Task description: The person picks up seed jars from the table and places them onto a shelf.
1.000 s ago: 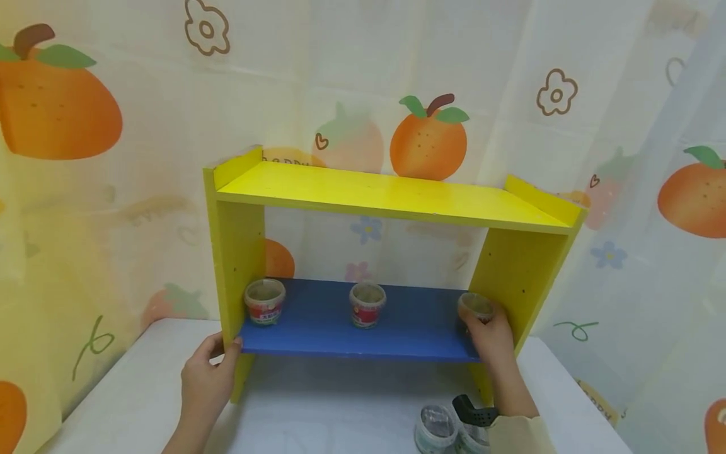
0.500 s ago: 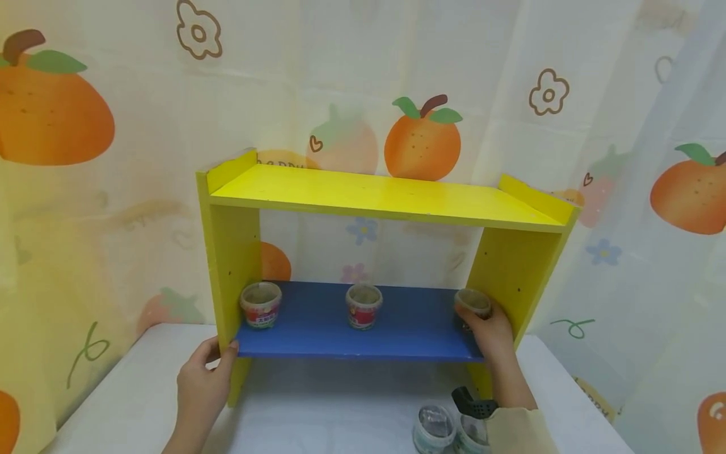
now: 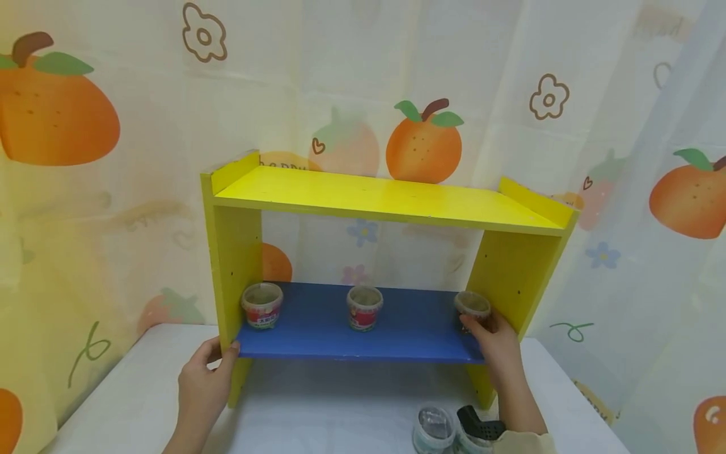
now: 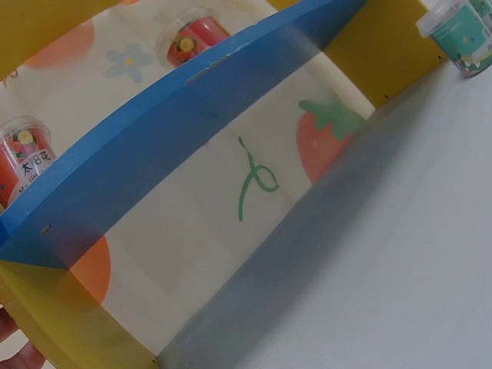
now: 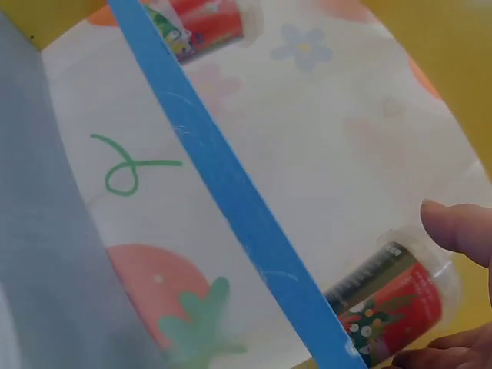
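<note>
A yellow shelf unit (image 3: 374, 193) with a blue middle board (image 3: 340, 345) stands on the white table. My left hand (image 3: 203, 388) grips the lower left side panel (image 3: 218, 277), thumb on its front edge. Three small clear plastic cups with red labels stand on the blue board: a left cup (image 3: 263, 311), a middle cup (image 3: 363, 315) and a right cup (image 3: 472, 305). My right hand (image 3: 500, 350) is beside the right cup with its fingers spread around it. In the right wrist view the thumb (image 5: 453, 227) stands slightly off this cup (image 5: 400, 307).
Two cups with clear lids, one a near cup (image 3: 433, 429) and one partly behind the black wrist strap (image 3: 479, 424), stand on the table (image 3: 317, 403) at the front right. A fruit-printed curtain (image 3: 340, 75) hangs behind the shelf.
My right hand has loosened from the right cup and drawn slightly down and to the right, uncovering more of its rim. The cup stays in place. My left hand keeps its grip.
</note>
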A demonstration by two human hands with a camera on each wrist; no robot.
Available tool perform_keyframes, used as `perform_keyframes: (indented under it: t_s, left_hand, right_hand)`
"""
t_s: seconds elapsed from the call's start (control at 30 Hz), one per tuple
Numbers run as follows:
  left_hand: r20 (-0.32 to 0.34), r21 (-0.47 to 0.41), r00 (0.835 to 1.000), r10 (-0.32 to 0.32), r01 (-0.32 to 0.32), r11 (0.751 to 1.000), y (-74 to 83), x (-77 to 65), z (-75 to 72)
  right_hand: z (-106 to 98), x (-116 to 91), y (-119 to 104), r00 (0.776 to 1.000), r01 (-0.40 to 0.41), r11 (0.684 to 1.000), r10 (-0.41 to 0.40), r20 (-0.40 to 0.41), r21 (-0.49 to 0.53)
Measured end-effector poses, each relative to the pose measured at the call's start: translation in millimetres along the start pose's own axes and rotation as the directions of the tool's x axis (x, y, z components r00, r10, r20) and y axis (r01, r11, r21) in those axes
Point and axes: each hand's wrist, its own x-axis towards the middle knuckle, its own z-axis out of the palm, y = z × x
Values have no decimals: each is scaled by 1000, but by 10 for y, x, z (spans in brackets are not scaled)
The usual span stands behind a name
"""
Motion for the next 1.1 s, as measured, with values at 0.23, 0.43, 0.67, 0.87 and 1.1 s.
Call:
perform_keyframes:
  t_s: [0.23,0.43,0.67,0.87,1.1]
  left_hand:
    - [-14,-2,1000,11,-11,1000,0,3,-1]
    - [-6,-8,1000,0,0,1000,11,-6,-4]
    - [-8,-7,1000,4,-4,1000,0,-7,-28]
    - [-31,-16,998,46,-47,999,-16,24,-43]
    - [-12,3,1000,17,-17,1000,-10,-5,-3]
  right_hand:
    - [-60,-248,24,998,-58,998,58,-4,21]
    - [-26,-405,119,991,-66,994,75,-113,83]
    - [41,-512,162,958,29,998,-12,-288,53]
    - [64,-603,186,954,146,976,-182,-239,-161]
    - [79,-650,294,933,314,877,-213,289,-364]
